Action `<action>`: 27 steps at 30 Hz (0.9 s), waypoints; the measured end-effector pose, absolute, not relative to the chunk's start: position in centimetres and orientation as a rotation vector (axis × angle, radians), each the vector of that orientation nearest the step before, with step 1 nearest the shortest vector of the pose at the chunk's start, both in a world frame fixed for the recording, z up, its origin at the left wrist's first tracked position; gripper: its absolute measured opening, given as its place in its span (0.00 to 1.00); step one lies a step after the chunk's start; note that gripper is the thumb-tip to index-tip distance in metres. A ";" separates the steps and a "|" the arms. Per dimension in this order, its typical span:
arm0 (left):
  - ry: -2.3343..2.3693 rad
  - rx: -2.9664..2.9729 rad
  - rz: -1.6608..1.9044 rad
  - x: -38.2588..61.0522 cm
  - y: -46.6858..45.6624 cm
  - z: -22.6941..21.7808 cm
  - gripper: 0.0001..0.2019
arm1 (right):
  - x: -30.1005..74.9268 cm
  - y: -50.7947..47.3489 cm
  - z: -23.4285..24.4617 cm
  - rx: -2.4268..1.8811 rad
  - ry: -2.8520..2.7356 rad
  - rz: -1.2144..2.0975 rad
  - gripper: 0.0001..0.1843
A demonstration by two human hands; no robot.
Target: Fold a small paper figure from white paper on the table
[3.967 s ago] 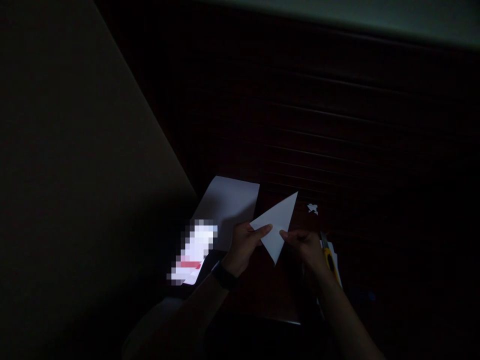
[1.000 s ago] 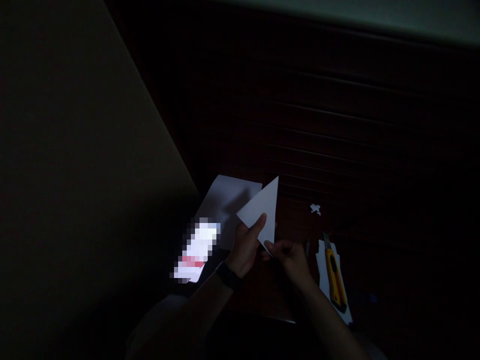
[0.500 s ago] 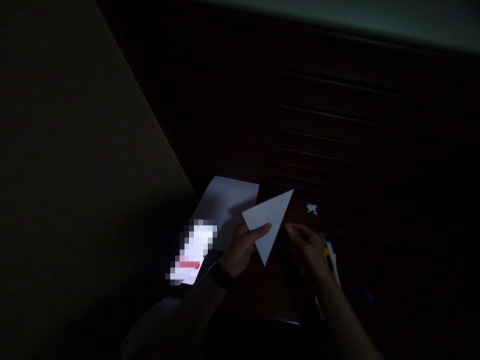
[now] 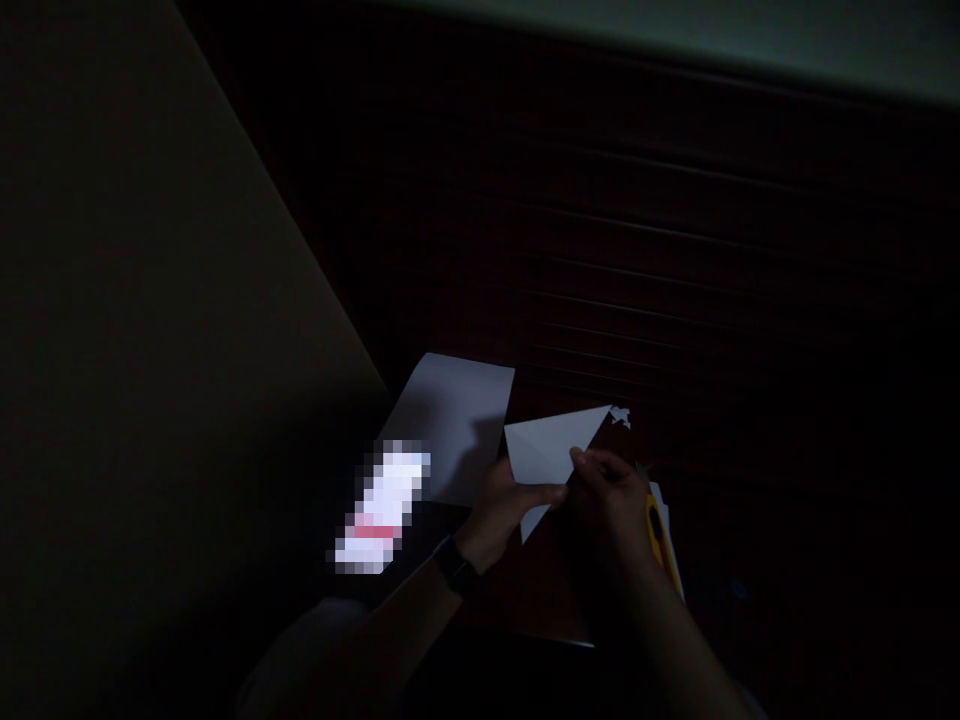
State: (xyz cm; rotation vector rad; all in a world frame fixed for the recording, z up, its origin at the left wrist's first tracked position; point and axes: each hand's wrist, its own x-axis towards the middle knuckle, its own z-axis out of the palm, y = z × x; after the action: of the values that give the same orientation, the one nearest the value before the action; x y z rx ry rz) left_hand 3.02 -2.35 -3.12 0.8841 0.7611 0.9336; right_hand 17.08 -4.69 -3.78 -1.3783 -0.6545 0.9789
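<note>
A folded white sheet of paper [image 4: 551, 447], triangular in outline, is held above the dark table. My left hand [image 4: 501, 510] grips its lower left part, the thumb lying across the front face and the other fingers behind. On the paper's right edge, the thumb and fingers of my right hand [image 4: 611, 490] pinch it. Just under my right forearm lies a yellow utility knife [image 4: 658, 530], partly covered by the wrist. Small white paper scraps [image 4: 620, 416] lie beyond the paper's far tip.
To the left, a larger white sheet [image 4: 457, 420] lies flat, with a bright blurred-out screen [image 4: 384, 510] at its near edge. White paper [image 4: 664, 500] shows beneath the knife. A pale wall or panel [image 4: 150, 300] rises at far left. The room is very dark.
The folded paper has moved right and turned clockwise, along with my left hand. My right hand, apart from the paper before, now pinches its right edge.
</note>
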 end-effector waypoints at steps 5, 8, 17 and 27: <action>0.780 0.925 0.856 2.5 -2.2 -2.9 0.21 | 18.3 -4.5 -3.7 -1.400 -0.657 0.919 0.15; 0.753 0.913 0.865 2.0 -1.8 -2.1 0.20 | 18.9 -4.4 -3.8 -1.393 -0.684 0.897 0.16; 0.906 0.842 0.989 0.6 0.1 -2.3 0.13 | 19.2 -4.3 -3.8 -1.373 -0.682 0.966 0.14; 0.938 0.809 1.039 0.7 -0.1 -2.0 0.12 | 18.5 -4.4 -2.7 -1.372 -0.688 1.083 0.16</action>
State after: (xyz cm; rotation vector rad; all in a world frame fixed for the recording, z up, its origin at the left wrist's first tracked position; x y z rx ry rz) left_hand 0.71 -0.13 -2.00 0.8090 0.9381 1.0387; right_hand 18.46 -4.35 -2.74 -1.3715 -0.6880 1.0825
